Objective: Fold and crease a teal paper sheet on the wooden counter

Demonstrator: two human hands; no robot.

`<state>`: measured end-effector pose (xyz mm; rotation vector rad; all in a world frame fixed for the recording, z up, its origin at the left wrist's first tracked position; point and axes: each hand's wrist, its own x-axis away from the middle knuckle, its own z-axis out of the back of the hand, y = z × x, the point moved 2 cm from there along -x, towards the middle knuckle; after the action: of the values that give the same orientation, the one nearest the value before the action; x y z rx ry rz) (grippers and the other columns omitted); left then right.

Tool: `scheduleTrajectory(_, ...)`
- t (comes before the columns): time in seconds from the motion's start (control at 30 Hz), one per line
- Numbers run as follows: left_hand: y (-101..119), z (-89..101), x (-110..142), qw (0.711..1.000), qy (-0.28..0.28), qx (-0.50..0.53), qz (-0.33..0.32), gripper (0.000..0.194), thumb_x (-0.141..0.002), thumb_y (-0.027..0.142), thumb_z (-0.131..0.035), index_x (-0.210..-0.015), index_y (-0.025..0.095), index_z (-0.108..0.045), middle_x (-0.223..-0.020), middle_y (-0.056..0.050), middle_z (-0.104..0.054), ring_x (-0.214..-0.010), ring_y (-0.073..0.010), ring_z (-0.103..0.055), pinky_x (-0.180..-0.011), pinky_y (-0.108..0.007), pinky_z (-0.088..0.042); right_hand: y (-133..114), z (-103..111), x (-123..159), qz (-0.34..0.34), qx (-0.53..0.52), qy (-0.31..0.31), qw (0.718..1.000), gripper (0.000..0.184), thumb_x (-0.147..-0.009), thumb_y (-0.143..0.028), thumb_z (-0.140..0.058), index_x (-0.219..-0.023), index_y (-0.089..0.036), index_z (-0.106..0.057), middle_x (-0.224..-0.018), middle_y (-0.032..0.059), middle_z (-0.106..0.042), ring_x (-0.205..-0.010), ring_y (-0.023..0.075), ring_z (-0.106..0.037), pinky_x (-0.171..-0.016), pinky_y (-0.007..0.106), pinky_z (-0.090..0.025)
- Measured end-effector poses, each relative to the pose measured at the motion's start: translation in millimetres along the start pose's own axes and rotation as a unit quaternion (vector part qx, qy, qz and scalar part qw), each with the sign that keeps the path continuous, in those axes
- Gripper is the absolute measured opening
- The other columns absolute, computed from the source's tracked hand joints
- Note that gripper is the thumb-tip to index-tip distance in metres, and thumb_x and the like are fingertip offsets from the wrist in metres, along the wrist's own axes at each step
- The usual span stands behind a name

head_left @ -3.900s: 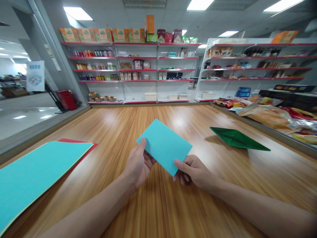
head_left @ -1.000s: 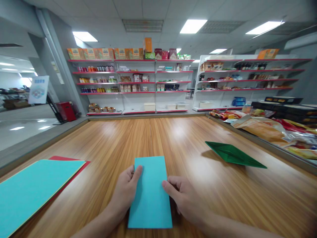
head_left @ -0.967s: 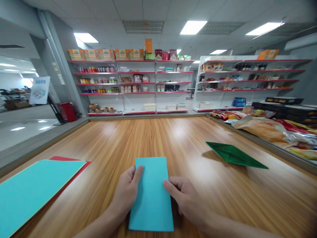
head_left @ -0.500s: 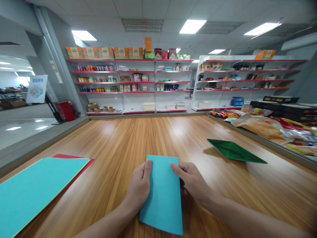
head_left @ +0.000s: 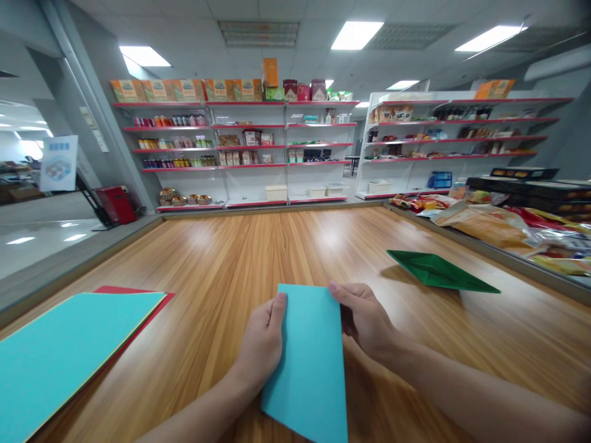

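A folded sheet of light blue paper [head_left: 310, 363] is held above the wooden table, its long sides running away from me. My left hand [head_left: 263, 338] grips its left edge, thumb on top and fingers behind. At the far right corner, my right hand [head_left: 364, 317] pinches the paper between thumb and fingers. To the right on the table lies a folded green paper boat [head_left: 441, 271]. A stack of coloured sheets [head_left: 78, 344] rests at the left, light blue on top, with red showing beneath.
The wooden table [head_left: 221, 258] has a raised dark rim. Snack bags [head_left: 484, 231] and black boxes [head_left: 526, 187] lie beyond its right edge. Store shelves [head_left: 249, 154] with goods stand behind. A red box [head_left: 115, 205] and a sign board [head_left: 58, 163] are at the left.
My right hand has slid up to the paper's far right corner. The blue paper has shifted slightly right. My left hand keeps its hold, and the view has tilted a little.
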<state>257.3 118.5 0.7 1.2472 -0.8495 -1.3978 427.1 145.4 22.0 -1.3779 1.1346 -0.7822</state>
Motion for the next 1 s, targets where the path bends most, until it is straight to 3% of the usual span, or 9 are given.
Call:
scheduleTrajectory(0.13, -1.1, -2.1, -0.6, 0.999, -0.025, 0.028, 0.017, 0.054, -0.086, 0.066, -0.034, -0.061, 0.018, -0.033, -0.057, 0.003, -0.034, -0.05, -0.0101, -0.031, -0.046, -0.023, -0.026, 2.9, -0.9, 0.8, -0.033, -0.068, -0.007, 0.997, 0.047, -0.076, -0.05, -0.061, -0.049, -0.016, -0.043, -0.04, -0.0023, -0.04, -0.035, 0.0076, -0.036, -0.035, 0.021, -0.022)
scheduleTrajectory(0.33, -2.3, 2.2, 0.1, 1.0, 0.01, 0.004, 0.008, 0.052, -0.086, 0.064, -0.037, -0.06, 0.018, -0.032, -0.057, 0.003, -0.032, -0.051, -0.0099, -0.031, -0.047, -0.023, -0.025, 14.8, 10.3, -2.5, -0.008, 0.008, 0.026, 1.0, 0.047, -0.078, -0.049, -0.063, -0.053, -0.015, -0.044, -0.045, -0.0033, -0.041, -0.04, 0.0065, -0.036, -0.04, 0.022, -0.021)
scheduleTrajectory(0.53, -3.6, 0.1, 0.0, 0.998, -0.045, 0.032, 0.023, 0.052, -0.086, 0.064, -0.036, -0.062, 0.018, -0.035, -0.057, 0.002, -0.034, -0.051, -0.0099, -0.031, -0.047, -0.023, -0.026, 11.8, -0.5, 5.4, -0.083, -0.156, -0.042, 0.983, 0.044, -0.076, -0.047, -0.067, -0.059, -0.016, -0.04, -0.048, -0.0051, -0.039, -0.042, 0.0053, -0.034, -0.042, 0.02, -0.023)
scheduleTrajectory(0.67, -4.9, 3.3, 0.9, 1.0, 0.022, 0.012, 0.018, 0.051, -0.088, 0.063, -0.035, -0.063, 0.018, -0.036, -0.06, 0.002, -0.035, -0.054, -0.0107, -0.033, -0.049, -0.023, -0.028, 15.0, -0.9, 5.6, -0.059, -0.132, -0.016, 0.989, 0.039, -0.077, -0.044, -0.067, -0.064, -0.015, -0.045, -0.054, -0.004, -0.043, -0.046, 0.0062, -0.04, -0.041, 0.02, -0.022)
scheduleTrajectory(0.83, -5.3, 5.2, 0.7, 0.999, 0.045, -0.023, 0.012, 0.052, -0.088, 0.063, -0.032, -0.063, 0.017, -0.036, -0.061, 0.001, -0.036, -0.055, -0.0112, -0.034, -0.051, -0.024, -0.028, 18.3, 4.5, 1.9, -0.062, -0.152, 0.013, 0.986, 0.029, -0.069, -0.036, -0.075, -0.075, -0.014, -0.057, -0.058, -0.0032, -0.05, -0.047, 0.0067, -0.045, -0.043, 0.02, -0.025)
scheduleTrajectory(1.0, -6.8, 3.9, 0.1, 1.0, 0.022, -0.016, -0.001, 0.052, -0.089, 0.062, -0.033, -0.063, 0.017, -0.036, -0.061, 0.001, -0.037, -0.055, -0.0114, -0.035, -0.052, -0.024, -0.03, 12.8, 4.5, 2.7, -0.104, -0.205, 0.035, 0.973, 0.031, -0.056, -0.026, -0.081, -0.061, -0.014, -0.053, -0.051, -0.0039, -0.046, -0.044, 0.0056, -0.039, -0.042, 0.021, -0.023)
